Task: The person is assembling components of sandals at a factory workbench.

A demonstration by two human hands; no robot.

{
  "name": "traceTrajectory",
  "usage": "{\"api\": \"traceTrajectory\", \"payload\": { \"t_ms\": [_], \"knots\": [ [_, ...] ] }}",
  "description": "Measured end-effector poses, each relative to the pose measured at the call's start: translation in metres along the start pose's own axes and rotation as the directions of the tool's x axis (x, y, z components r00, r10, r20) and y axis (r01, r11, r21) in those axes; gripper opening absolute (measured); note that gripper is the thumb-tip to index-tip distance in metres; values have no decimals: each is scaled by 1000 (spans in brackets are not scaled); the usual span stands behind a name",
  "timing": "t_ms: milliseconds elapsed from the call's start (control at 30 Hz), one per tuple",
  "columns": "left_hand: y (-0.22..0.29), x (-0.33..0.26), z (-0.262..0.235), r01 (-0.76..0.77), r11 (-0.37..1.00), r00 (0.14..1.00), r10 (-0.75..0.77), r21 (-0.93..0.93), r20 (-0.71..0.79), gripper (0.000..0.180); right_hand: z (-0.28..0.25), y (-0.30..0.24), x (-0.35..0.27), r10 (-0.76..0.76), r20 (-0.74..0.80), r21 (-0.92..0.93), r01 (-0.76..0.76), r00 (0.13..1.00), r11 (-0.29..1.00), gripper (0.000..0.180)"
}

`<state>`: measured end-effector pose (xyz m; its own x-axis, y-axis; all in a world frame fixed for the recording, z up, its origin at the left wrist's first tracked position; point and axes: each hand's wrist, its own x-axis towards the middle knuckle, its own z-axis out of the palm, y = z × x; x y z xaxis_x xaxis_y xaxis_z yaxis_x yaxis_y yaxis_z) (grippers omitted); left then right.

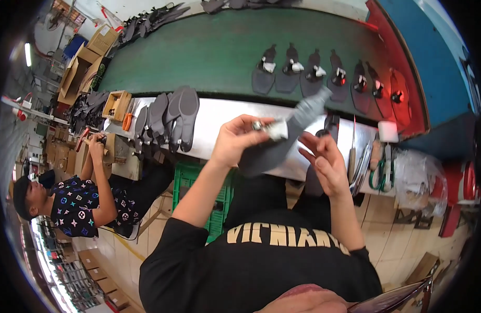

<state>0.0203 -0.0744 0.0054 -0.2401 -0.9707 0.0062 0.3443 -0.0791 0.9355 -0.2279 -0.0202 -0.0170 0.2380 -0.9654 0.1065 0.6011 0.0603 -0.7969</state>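
My left hand (235, 140) grips a dark grey sandal (266, 159) by its strap area, thumb on top, above the near edge of the metal worktop. White wrapping (277, 130) covers part of the strap, and a pale grey end (309, 109) sticks out toward the belt. Blur hides the sandal's finer details. Close to its right side, my right hand (326, 163) has its fingers apart, with nothing seen in them. Behind that hand, a black strapped piece (331, 124) rests on the worktop; a dark sole (313, 182) shows below.
Several strapped sandals (287, 78) line the green belt (198, 52), the rightmost under red light. Stacked soles (183, 117) lie left on the worktop (211, 112). Green-handled scissors (381, 175), long tools (361, 161) and a plastic bag (420, 177) sit right. A co-worker (84, 203) works at left.
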Motion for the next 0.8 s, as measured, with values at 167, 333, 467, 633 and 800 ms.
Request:
{"api": "traceTrajectory", "payload": {
  "t_ms": [167, 333, 467, 633, 800],
  "knots": [
    [-19, -57, 18, 38, 996, 994, -30, -77, 106, 26, 42, -11, -2, -23, -36, 63, 25, 999, 998, 27],
    [-20, -71, 15, 107, 986, 992, -98, -127, 77, 24, 35, -21, -16, -75, -22, -126, 71, 997, 989, 31],
    [-24, -74, 9, 153, 977, 988, -149, -152, 38, 25, 39, -15, -37, -40, 19, -625, 43, 999, 780, 31],
    [-24, -65, 13, 192, 967, 980, -197, -170, -10, 23, 42, -13, -36, 63, -50, -627, -80, 997, 775, 33],
    [-40, -60, 4, 132, 931, 989, -149, -340, -23, 14, 32, -2, -31, -85, -11, -692, 54, 996, 720, 55]
  ]
}}
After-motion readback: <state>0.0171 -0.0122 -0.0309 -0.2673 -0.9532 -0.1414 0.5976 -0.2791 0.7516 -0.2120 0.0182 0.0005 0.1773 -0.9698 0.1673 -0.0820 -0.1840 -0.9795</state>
